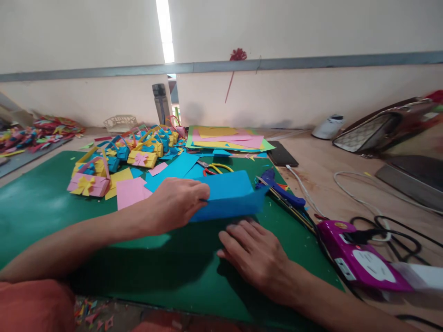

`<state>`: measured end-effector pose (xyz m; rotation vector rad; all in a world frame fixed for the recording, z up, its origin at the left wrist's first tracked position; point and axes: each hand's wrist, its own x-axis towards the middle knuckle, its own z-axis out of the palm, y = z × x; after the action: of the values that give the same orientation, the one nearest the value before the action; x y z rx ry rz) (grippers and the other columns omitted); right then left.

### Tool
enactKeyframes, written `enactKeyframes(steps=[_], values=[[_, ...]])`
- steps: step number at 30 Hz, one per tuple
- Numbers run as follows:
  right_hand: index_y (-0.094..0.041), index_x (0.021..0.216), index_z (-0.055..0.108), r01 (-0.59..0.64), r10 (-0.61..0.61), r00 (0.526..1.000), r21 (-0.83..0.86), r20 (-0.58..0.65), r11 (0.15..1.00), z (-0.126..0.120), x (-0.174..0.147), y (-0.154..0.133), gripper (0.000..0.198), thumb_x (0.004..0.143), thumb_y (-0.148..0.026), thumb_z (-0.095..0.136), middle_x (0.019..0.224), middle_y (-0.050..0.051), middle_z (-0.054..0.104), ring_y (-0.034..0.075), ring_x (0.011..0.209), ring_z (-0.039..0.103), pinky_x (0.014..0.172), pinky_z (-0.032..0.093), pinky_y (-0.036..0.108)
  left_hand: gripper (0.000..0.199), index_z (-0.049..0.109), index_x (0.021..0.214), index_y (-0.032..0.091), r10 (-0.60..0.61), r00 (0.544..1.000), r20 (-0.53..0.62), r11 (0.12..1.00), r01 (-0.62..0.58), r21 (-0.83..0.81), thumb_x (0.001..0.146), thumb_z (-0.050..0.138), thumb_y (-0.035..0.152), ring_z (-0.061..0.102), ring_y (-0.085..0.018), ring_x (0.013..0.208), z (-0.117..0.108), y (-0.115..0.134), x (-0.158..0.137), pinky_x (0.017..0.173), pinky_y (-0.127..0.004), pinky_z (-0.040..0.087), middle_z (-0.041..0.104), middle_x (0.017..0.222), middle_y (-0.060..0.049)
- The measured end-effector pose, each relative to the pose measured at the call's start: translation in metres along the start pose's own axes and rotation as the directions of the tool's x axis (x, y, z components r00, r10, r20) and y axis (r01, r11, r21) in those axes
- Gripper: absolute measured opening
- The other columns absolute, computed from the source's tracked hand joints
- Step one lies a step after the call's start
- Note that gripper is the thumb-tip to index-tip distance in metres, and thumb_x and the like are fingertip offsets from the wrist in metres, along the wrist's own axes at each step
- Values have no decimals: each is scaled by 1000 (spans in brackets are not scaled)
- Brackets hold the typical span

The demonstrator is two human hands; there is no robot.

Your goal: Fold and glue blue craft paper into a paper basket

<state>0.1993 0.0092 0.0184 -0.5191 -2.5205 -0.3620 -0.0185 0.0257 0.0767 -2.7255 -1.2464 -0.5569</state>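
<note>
Pinched in my left hand is a folded sheet of blue paper, raised a little above the green cutting mat. Its lower flap hangs toward me and looks smeared by motion. My right hand lies palm down on the mat just below the paper's near edge, fingers spread and holding nothing. Beyond the paper lie yellow-handled scissors, partly covered. A blue glue gun rests to the right. Loose blue paper and pink paper lie to the left.
Small paper baskets with bows crowd the back left. Stacked coloured sheets lie at the back, beside a black phone. On the right are a purple power strip with cables and a bag. A bottle stands by the wall.
</note>
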Motion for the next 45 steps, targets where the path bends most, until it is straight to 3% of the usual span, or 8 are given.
enactKeyframes(steps=[6,13,17,20,22,26,33,45], values=[[-15,86,64,242,-237,967,52,-96,969,-13,-4,-12,18,83,-16,47,82,6,66,18,83,61,85,46,35,15,55,84,14,459,865,-201,822,-328,466,86,40,17,61,-23,90,-5,28,-18,66,-31,49,65,100,-13],[-17,78,69,506,-473,839,65,-267,860,-6,-7,-24,20,80,-25,50,78,4,67,17,75,62,69,51,32,19,53,80,13,377,926,13,886,-364,288,88,35,15,61,-27,91,32,44,-41,67,-36,52,63,103,-15],[-19,79,65,285,-225,934,197,-276,938,-24,-7,-22,21,85,-34,52,74,2,67,16,79,62,77,51,32,20,50,82,15,323,930,174,930,-346,121,90,32,17,60,-26,89,27,45,-44,62,-35,52,61,104,-15],[-20,92,60,-22,54,996,410,-66,912,-49,0,-5,18,87,-33,49,81,3,68,14,81,63,78,51,27,19,50,83,15,315,928,197,941,-333,63,90,32,17,59,-26,88,19,46,-44,62,-35,52,61,103,-14],[-23,94,59,-286,327,945,469,-7,835,-57,6,11,13,87,-29,50,85,2,69,14,81,64,72,52,25,19,50,82,16,323,926,194,941,-335,35,90,32,17,59,-25,88,17,48,-44,62,-35,52,61,103,-13],[-21,85,63,-466,396,884,524,247,713,-39,13,30,11,83,-26,54,86,1,70,15,79,65,67,52,24,19,51,80,17,353,909,224,933,-359,-14,89,35,18,59,-24,85,17,53,-45,61,-34,51,63,101,-12],[-13,99,62,-367,265,899,272,349,889,13,2,22,23,80,-25,59,106,13,64,26,104,56,87,46,42,16,54,84,15,423,869,256,896,-443,22,86,40,22,57,-22,69,20,69,-56,47,-31,46,63,95,-14],[-13,96,60,-242,194,934,132,300,961,20,-2,20,19,83,-26,54,105,14,61,26,98,55,80,45,41,10,55,83,16,508,770,386,859,-423,-287,82,53,26,47,-18,64,15,69,-59,38,-28,33,55,75,-8]])
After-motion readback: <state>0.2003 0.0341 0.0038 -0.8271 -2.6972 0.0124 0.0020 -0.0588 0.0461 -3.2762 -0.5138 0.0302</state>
